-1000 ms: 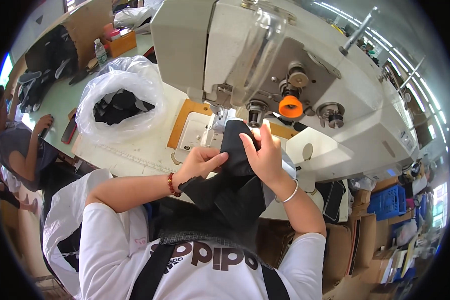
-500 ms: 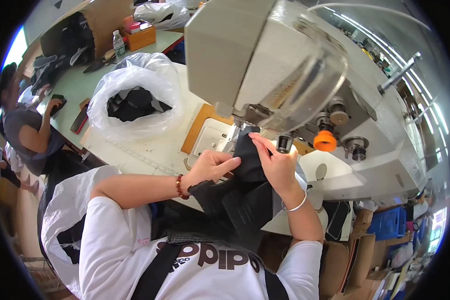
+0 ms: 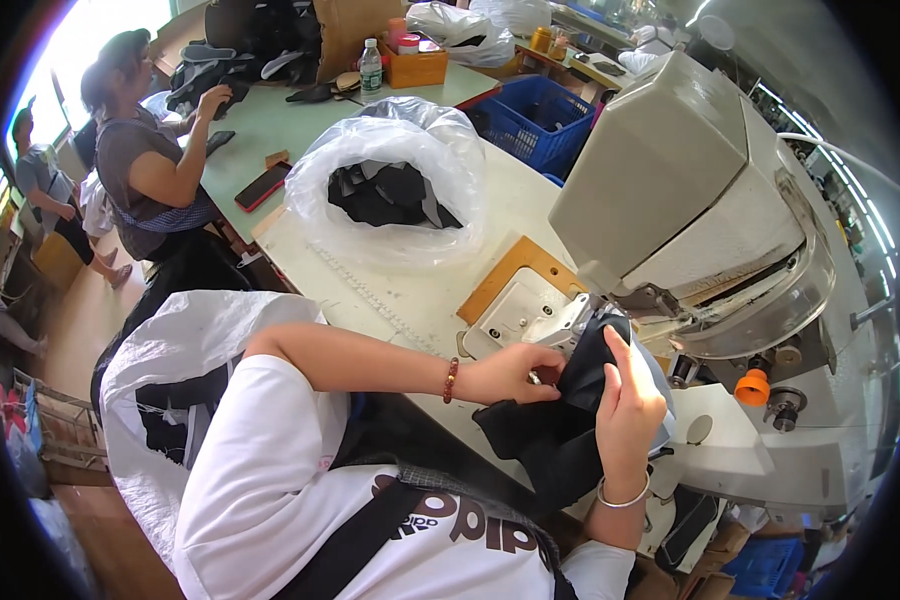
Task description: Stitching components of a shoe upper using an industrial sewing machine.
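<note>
A black fabric piece (image 3: 585,372) lies at the sewing machine's (image 3: 660,170) needle area, its upper end under the presser part and its lower folds hanging over the table edge toward my lap. My left hand (image 3: 518,374) grips its left edge with curled fingers; a small pale glint shows between them, too small to name. My right hand (image 3: 630,412) holds the right side, fingers pointing up toward the needle area. The needle itself is hidden behind the machine head.
A clear plastic bag (image 3: 305,205) of black pieces stands on the white table (image 3: 370,290). Beyond are a blue crate (image 3: 535,150) and a green table (image 3: 240,150) with a bottle (image 3: 371,68). Another person (image 3: 145,160) works at the left. A white sack (image 3: 135,370) hangs beside my left arm.
My view has swung left, so the machine and hands appear farther right. The left fingers have curled in more, and the right hand has shifted lower along the fabric's right side.
</note>
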`<state>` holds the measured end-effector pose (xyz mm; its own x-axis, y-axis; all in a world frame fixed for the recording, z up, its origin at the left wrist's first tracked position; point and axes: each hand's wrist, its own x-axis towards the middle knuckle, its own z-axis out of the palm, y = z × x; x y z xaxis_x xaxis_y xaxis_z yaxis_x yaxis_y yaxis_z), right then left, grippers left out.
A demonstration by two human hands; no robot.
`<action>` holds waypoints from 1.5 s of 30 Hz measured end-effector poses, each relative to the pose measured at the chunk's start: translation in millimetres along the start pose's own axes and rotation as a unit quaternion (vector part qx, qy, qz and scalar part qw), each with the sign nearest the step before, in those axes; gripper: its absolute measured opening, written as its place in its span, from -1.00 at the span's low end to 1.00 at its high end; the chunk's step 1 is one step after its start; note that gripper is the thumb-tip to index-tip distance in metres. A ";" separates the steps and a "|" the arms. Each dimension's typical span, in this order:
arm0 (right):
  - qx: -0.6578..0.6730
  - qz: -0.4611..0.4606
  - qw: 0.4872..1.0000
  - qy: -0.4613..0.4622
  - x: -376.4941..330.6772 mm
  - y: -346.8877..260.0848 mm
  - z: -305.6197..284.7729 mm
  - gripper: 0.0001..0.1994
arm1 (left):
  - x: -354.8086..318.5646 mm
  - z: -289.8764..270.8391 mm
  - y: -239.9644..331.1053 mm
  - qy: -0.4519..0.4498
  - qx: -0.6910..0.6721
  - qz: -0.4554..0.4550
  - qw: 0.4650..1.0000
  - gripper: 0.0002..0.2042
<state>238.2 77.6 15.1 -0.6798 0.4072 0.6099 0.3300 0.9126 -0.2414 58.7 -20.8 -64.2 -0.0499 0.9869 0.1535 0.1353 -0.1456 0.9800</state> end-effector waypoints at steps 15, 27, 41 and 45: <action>0.089 -0.027 0.996 -0.006 5.5 21.2 3.9 -0.69 | -27.6 -281.1 -14.8 0.169 0.714 -0.131 0.667 -0.88; 0.085 -0.037 0.996 0.020 3.1 22.3 10.2 -0.68 | 16.6 -264.7 -43.5 0.040 0.809 -0.058 0.584 -0.78; 0.063 -0.072 0.994 0.045 2.7 28.6 10.9 -0.64 | -54.6 -185.8 19.9 0.188 0.676 0.117 0.703 -0.89; 0.064 -0.071 0.994 0.056 3.1 27.5 12.6 -0.62 | -65.5 -141.5 -7.5 0.086 0.703 0.132 0.693 -0.69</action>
<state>236.9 104.4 0.8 -0.6334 0.2737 0.7238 0.1458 0.9608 -0.2358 -79.1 -94.3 -63.7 0.0594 0.8979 0.4361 0.9873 0.0116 -0.1584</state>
